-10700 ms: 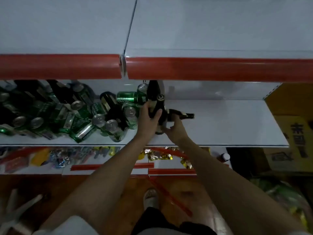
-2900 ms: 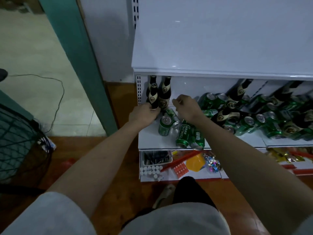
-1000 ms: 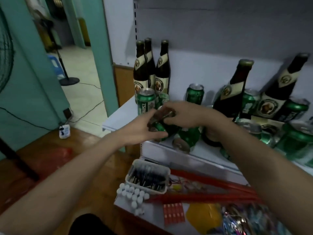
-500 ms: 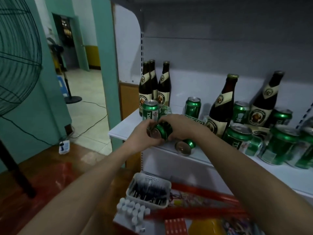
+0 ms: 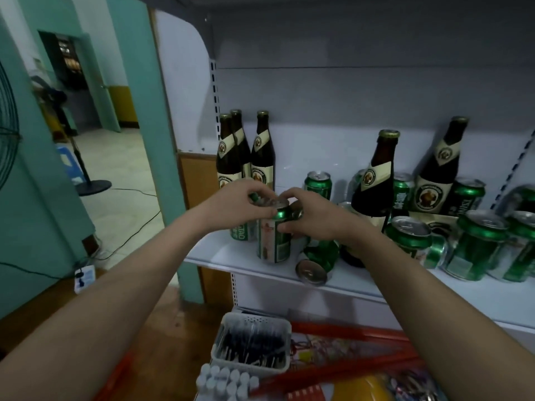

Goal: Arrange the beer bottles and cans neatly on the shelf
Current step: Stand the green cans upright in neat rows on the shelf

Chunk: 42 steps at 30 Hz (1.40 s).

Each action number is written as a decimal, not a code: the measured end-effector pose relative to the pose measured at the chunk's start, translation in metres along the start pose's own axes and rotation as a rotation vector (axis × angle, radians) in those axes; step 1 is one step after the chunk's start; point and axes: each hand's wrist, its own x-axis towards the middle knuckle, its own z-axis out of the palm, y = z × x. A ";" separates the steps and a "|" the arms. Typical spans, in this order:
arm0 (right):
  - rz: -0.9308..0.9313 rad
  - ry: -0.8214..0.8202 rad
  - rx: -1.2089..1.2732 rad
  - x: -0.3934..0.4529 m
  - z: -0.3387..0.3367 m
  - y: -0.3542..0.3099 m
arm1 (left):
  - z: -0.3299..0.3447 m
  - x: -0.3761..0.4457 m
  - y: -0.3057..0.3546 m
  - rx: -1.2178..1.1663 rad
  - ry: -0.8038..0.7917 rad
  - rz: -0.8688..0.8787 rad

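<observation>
While both hands are wrapped around the same upright green can (image 5: 273, 237) near the front left of the white shelf (image 5: 231, 256), the left hand (image 5: 240, 202) pinches its top rim and the right hand (image 5: 311, 214) grips its side. Three brown bottles (image 5: 246, 157) stand together behind it, and another can (image 5: 317, 261) lies tipped over just beside it.

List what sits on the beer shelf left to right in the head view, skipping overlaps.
Three upright bottles → held green can → tipped can → leaning brown bottle → second leaning bottle → front can cluster.
</observation>
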 end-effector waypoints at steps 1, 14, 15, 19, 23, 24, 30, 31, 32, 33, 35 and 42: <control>0.022 -0.005 0.015 -0.002 0.003 0.000 | 0.000 0.000 0.000 0.024 -0.023 0.009; 0.028 0.000 -0.020 -0.015 0.005 -0.008 | 0.009 -0.008 -0.002 -0.060 -0.084 0.005; 0.016 0.025 -0.021 -0.017 0.005 -0.010 | 0.009 -0.008 0.000 -0.071 -0.064 0.000; -0.078 0.154 0.110 -0.026 -0.005 -0.023 | -0.010 -0.008 0.018 -0.174 0.029 0.024; -0.227 0.366 0.245 -0.048 -0.034 -0.047 | -0.039 -0.004 0.065 -0.287 0.167 0.105; -0.264 0.421 0.249 -0.057 -0.042 -0.053 | -0.043 -0.002 0.079 -0.328 0.186 0.140; -0.327 0.674 0.230 -0.130 -0.091 -0.048 | -0.022 0.019 0.169 -0.464 0.097 0.324; -0.305 0.693 0.208 -0.146 -0.099 -0.041 | -0.013 0.023 0.183 -0.449 0.060 0.338; -0.276 0.707 0.182 -0.162 -0.107 -0.031 | -0.002 0.028 0.196 -0.430 0.017 0.343; -0.238 0.717 0.158 -0.178 -0.113 -0.020 | 0.010 0.031 0.209 -0.416 -0.032 0.344; -0.157 0.727 0.107 -0.209 -0.122 0.008 | 0.037 0.040 0.232 -0.370 -0.131 0.362; 0.088 0.738 0.127 -0.280 -0.126 0.110 | 0.157 0.070 0.275 -0.201 -0.336 0.336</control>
